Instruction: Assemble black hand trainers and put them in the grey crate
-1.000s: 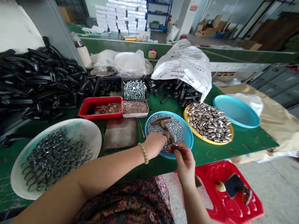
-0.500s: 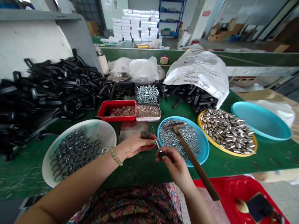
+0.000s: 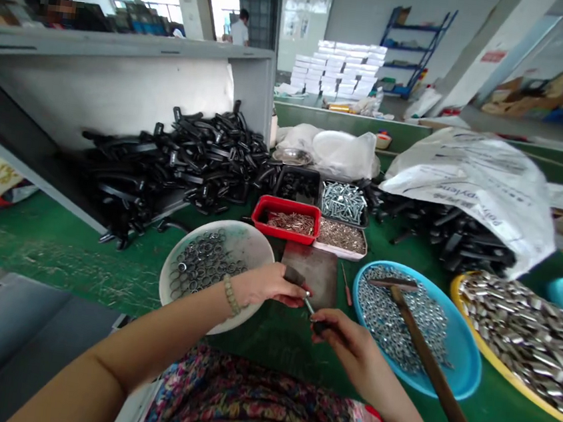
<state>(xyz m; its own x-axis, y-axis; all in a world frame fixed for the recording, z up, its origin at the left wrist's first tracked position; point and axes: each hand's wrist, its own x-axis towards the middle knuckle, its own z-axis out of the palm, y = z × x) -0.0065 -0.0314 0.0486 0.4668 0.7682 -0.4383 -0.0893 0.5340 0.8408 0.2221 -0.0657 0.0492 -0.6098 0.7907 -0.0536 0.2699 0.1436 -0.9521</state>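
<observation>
My left hand (image 3: 276,286) and my right hand (image 3: 344,332) meet over the green table, in front of a flat metal plate (image 3: 322,272). Between their fingertips a small silver bolt (image 3: 309,302) points up and to the left. My left fingers pinch its upper end; my right thumb and fingers close round the lower end. Dark covers sit on a left finger and on my right thumb or fingertip. Left of the hands, a white bowl (image 3: 168,271) holds metal rings (image 3: 205,263). To the right, a blue basin (image 3: 471,365) of small nuts has a hammer (image 3: 427,354) lying across it.
Beyond the plate are a red tray (image 3: 260,221) of thin pins and a tray of silver screws (image 3: 343,201). Black handles (image 3: 187,154) spill from a grey crate (image 3: 253,94). A screwdriver (image 3: 346,286) lies beside the plate. A yellow basin (image 3: 461,290) holds metal sleeves.
The view has turned left, so the table's things appear farther right and more of the grey crate shows. Both hands still hold the bolt between them.
</observation>
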